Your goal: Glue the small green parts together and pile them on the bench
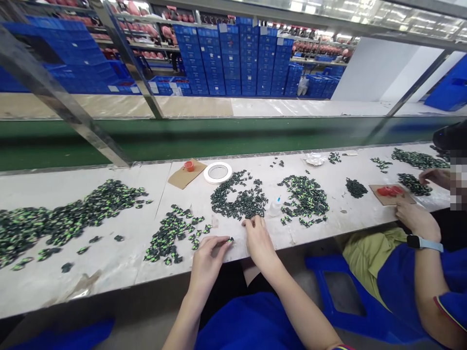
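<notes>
Between the thumb and forefinger of my left hand (208,255) is a small black-and-green part (230,239), held just above the table's front edge. My right hand (259,238) is closed at the fingertips, at the near rim of a pile of small dark parts (239,197); whatever it pinches is too small to make out. Left of my hands lies a pile of black-and-green parts (170,238). Another black-and-green pile (306,199) spreads to the right, with a small clear bottle with a blue tip (276,206) beside it.
A roll of white tape (218,173) and a red cup on cardboard (188,166) sit toward the back. A long heap of parts (91,209) covers the left. At right, a co-worker's hand (416,218) is near red cups (389,191). Metal posts (69,107) rise behind the table.
</notes>
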### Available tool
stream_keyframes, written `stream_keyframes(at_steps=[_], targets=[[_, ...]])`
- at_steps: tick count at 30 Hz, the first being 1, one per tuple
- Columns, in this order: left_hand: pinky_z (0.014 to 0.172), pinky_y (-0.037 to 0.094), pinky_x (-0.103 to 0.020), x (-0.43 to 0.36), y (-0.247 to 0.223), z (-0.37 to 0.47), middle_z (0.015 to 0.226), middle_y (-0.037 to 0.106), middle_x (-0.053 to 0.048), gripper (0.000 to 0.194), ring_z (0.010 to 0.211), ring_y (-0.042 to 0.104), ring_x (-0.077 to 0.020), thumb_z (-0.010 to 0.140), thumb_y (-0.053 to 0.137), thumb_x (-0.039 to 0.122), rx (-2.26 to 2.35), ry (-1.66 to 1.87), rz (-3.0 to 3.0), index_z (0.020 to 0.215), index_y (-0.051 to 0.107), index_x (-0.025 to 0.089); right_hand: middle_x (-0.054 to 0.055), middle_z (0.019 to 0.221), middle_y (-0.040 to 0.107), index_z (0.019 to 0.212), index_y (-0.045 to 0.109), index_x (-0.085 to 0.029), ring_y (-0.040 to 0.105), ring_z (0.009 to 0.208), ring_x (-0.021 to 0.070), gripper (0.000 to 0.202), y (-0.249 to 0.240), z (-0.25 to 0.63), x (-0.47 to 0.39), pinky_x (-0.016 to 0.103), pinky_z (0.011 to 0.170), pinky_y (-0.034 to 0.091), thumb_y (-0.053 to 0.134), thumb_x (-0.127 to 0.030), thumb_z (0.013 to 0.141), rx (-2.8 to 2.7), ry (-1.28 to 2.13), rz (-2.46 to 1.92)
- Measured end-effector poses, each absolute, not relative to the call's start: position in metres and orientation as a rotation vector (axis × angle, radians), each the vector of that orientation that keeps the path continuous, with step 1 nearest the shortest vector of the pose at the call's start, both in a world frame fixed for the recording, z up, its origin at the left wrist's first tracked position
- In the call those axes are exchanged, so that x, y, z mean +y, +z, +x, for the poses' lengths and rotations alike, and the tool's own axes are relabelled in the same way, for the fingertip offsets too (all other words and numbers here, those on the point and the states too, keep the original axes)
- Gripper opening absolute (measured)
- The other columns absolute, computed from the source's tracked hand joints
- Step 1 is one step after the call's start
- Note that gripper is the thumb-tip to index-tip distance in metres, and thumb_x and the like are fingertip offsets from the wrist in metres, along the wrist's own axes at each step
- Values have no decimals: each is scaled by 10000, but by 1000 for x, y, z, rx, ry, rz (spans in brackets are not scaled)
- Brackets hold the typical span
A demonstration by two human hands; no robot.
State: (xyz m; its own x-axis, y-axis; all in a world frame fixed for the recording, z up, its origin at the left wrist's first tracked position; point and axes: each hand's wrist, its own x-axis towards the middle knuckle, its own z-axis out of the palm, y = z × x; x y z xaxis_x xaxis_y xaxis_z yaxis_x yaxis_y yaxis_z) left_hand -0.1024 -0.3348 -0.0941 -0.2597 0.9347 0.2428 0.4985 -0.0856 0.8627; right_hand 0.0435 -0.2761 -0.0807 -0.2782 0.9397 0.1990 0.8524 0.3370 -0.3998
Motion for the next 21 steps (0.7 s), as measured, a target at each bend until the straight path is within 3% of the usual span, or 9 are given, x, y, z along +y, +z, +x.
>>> stream_keyframes(at_steps=[3, 6, 9, 21], targets=[[735, 577, -344, -336, -90, -100, 829, 700, -60, 191, 806, 674, -219, 808, 633, 394, 1735, 1321, 1530, 821, 723, 225, 91, 873, 655, 911, 635, -173, 628, 812, 214, 209, -78, 53, -278, 343, 731, 527, 460, -81, 843, -2021, 544, -1450], [745, 570, -339, -335, -85, -94, 831, 701, -55, 163, 821, 669, -214, 818, 625, 351, 1724, 1332, 1517, 833, 723, 221, 43, 768, 690, 895, 659, -171, 652, 665, 165, 151, -74, 58, -284, 289, 640, 537, 525, -221, 847, -1737, 891, -1326], [749, 561, -334, -333, -81, -88, 828, 698, -53, 148, 829, 659, -207, 829, 611, 320, 1703, 1368, 1517, 835, 722, 221, 52, 770, 723, 854, 691, -165, 685, 669, 169, 186, -70, 57, -291, 270, 609, 544, 599, -320, 808, -1490, 1130, -1231], [772, 554, -324, -333, -71, -82, 838, 705, -48, 134, 851, 655, -200, 820, 617, 293, 1607, 1410, 1394, 835, 733, 227, 60, 751, 756, 739, 741, -171, 710, 672, 205, 189, -65, 54, -294, 331, 663, 584, 734, -347, 671, -1237, 1448, -1175]])
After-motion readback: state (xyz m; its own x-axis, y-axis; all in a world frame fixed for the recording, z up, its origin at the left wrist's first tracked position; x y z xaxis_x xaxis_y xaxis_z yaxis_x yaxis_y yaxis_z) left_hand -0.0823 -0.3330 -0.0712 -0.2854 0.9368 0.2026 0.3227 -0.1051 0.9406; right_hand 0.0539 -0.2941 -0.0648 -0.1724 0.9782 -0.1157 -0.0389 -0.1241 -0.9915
